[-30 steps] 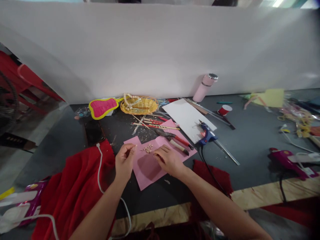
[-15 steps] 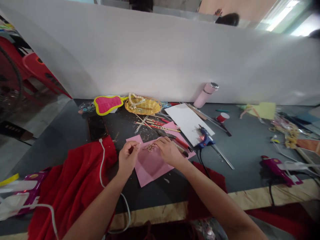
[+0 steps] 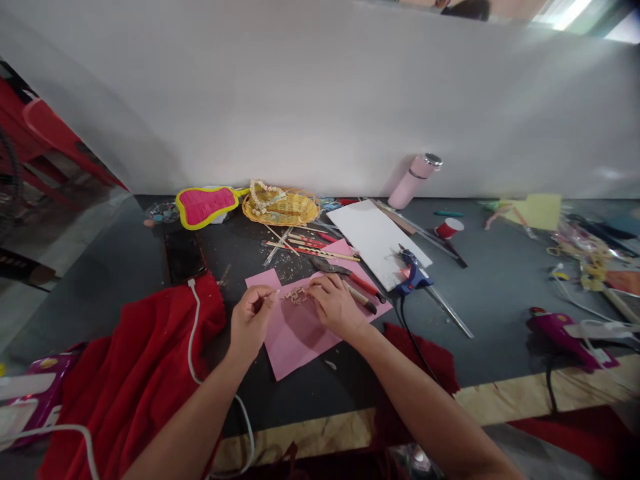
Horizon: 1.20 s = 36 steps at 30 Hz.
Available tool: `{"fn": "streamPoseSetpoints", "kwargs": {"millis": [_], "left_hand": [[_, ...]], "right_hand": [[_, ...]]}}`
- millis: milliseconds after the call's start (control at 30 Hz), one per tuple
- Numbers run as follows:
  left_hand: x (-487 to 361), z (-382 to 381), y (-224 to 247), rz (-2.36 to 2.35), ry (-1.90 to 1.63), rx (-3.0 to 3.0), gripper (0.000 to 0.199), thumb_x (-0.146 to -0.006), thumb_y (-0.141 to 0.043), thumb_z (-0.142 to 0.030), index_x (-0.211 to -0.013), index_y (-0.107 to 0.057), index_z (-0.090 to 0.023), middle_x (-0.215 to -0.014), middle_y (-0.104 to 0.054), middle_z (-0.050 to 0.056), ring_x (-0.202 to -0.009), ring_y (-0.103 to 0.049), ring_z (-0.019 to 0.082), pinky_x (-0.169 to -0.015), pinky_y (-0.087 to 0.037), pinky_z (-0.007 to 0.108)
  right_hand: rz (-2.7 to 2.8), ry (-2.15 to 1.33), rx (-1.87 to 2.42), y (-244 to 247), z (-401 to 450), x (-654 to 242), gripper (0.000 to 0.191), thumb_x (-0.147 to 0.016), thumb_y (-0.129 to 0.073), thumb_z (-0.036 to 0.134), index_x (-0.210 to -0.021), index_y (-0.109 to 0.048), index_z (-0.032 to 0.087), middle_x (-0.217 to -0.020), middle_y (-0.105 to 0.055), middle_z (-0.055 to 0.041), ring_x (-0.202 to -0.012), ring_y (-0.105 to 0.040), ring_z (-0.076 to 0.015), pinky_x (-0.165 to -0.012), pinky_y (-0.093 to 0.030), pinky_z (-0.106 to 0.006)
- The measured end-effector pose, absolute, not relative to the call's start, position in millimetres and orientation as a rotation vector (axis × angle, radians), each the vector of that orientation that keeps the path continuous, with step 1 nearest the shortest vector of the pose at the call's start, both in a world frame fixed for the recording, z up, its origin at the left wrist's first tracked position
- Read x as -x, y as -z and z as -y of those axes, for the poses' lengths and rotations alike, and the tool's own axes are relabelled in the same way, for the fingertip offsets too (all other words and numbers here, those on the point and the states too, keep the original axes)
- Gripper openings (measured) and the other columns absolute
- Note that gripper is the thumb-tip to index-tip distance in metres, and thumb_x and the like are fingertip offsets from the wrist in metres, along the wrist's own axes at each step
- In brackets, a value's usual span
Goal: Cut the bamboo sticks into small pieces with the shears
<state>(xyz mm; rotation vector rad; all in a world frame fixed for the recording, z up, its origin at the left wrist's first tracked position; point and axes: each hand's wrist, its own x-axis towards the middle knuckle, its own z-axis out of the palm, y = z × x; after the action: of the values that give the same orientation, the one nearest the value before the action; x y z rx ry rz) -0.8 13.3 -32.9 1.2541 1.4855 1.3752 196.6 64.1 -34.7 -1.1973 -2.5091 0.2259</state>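
On a pink paper sheet lies a small pile of short, light-brown cut pieces, perhaps bits of wooden stick. My left hand is at the pile's left, thumb and forefinger pinched together. Something tiny and pale shows at those fingertips, too small to name. From the right, my right hand reaches over the paper, its bent fingers slightly apart and touching the pile's edge; its thumb is partly hidden. Red-handled pliers and a tool with a wooden handle lie just beyond my right hand.
A glue gun rests by a white board. Patterned sticks, a wicker basket and a pink flask are farther back. Red cloth and a phone lie left; a purple power strip is right.
The view has tilted down and shifted slightly. My right fingers have moved a little at the pile, and its pieces look more spread. My left hand keeps its pinch.
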Motion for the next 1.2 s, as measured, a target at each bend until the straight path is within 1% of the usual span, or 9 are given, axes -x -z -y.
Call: {"fn": "streamPoseSetpoints", "kwargs": {"millis": [100,200,367,433,533,633,867,1033,1200], "left_hand": [[0,-12,33,-1.485,-1.347,-1.236,0.016,-0.082,-0.059,-0.033,-0.086,-0.063,-0.017,-0.077,-0.06,0.001,-0.068,-0.052,0.012,-0.06,-0.041,0.021],[-1,-12,33,-1.46,-1.328,-1.248,0.017,-0.082,-0.059,-0.033,-0.089,-0.064,-0.018,-0.08,-0.061,0.002,-0.07,-0.054,0.013,-0.063,-0.043,0.022],[-3,-12,36,-1.424,-1.302,-1.358,0.013,-0.082,-0.061,-0.028,-0.091,-0.063,-0.019,-0.09,-0.061,0.002,-0.075,-0.055,0.013,-0.068,-0.043,0.023],[-3,-12,36,-1.412,-1.281,-1.418,0.011,-0.083,-0.06,-0.026,-0.091,-0.062,-0.019,-0.091,-0.06,0.003,-0.079,-0.057,0.014,-0.072,-0.044,0.024],[-4,-11,34,-1.382,-1.257,-1.494,0.009,-0.084,-0.058,-0.025,-0.09,-0.062,-0.019,-0.093,-0.061,0.004,-0.086,-0.058,0.016,-0.077,-0.044,0.026],[-5,-10,32,-1.334,-1.228,-1.554,0.009,-0.085,-0.057,-0.024,-0.09,-0.063,-0.019,-0.094,-0.061,0.005,-0.09,-0.058,0.017,-0.081,-0.045,0.028],[-8,-10,29,-1.272,-1.21,-1.607,0.006,-0.084,-0.059,-0.023,-0.085,-0.064,-0.02,-0.093,-0.062,0.005,-0.09,-0.059,0.017,-0.081,-0.045,0.028],[-8,-8,23,-1.233,-1.165,-1.588,0.009,-0.085,-0.058,-0.023,-0.085,-0.067,-0.02,-0.093,-0.061,0.005,-0.091,-0.059,0.017,-0.083,-0.044,0.028],[-5,-8,21,-1.17,-1.14,-1.506,0.01,-0.085,-0.058,-0.023,-0.084,-0.068,-0.02,-0.095,-0.061,0.005,-0.093,-0.058,0.016,-0.086,-0.043,0.027]], "right_hand": [[2.492,-0.23,1.173,35,-64,-197,0.024,-0.086,-0.051,0.012,-0.103,-0.064,0.021,-0.109,-0.059,-0.0072,-0.104,-0.043,-0.025,-0.091,-0.039,-0.041],[2.502,-0.23,1.168,36,-63,-194,0.028,-0.084,-0.052,0.009,-0.104,-0.065,0.023,-0.109,-0.06,-0.0067,-0.105,-0.043,-0.0253,-0.09,-0.039,-0.041],[2.447,-0.236,1.142,37,-63,-192,0.018,-0.088,-0.049,0.014,-0.097,-0.064,0.02,-0.108,-0.06,-0.0087,-0.104,-0.045,-0.0277,-0.089,-0.04,-0.045],[2.371,-0.334,1.057,36,-62,-191,0.017,-0.089,-0.048,0.013,-0.097,-0.062,0.019,-0.102,-0.061,-0.0092,-0.099,-0.048,-0.0255,-0.087,-0.043,-0.043],[2.2,-0.573,0.868,33,-57,-188,0.017,-0.091,-0.045,0.012,-0.098,-0.059,0.019,-0.093,-0.062,-0.0073,-0.09,-0.054,-0.0202,-0.081,-0.047,-0.036],[2.085,-0.685,0.784,30,-51,-183,0.016,-0.091,-0.046,0.012,-0.097,-0.057,0.021,-0.092,-0.062,-0.006,-0.09,-0.055,-0.019,-0.08,-0.048,-0.034],[2.022,-0.736,0.765,26,-43,-177,0.018,-0.086,-0.049,0.008,-0.099,-0.052,0.021,-0.091,-0.061,-0.0053,-0.087,-0.055,-0.0187,-0.078,-0.048,-0.034],[1.965,-0.75,0.738,25,-41,-178,0.017,-0.088,-0.05,0.012,-0.101,-0.052,0.022,-0.09,-0.061,-0.0047,-0.087,-0.055,-0.0182,-0.078,-0.049,-0.034],[1.984,-0.738,0.708,26,-42,-179,0.013,-0.09,-0.051,0.016,-0.101,-0.056,0.022,-0.09,-0.061,-0.0059,-0.087,-0.057,-0.0184,-0.078,-0.05,-0.034]]}}
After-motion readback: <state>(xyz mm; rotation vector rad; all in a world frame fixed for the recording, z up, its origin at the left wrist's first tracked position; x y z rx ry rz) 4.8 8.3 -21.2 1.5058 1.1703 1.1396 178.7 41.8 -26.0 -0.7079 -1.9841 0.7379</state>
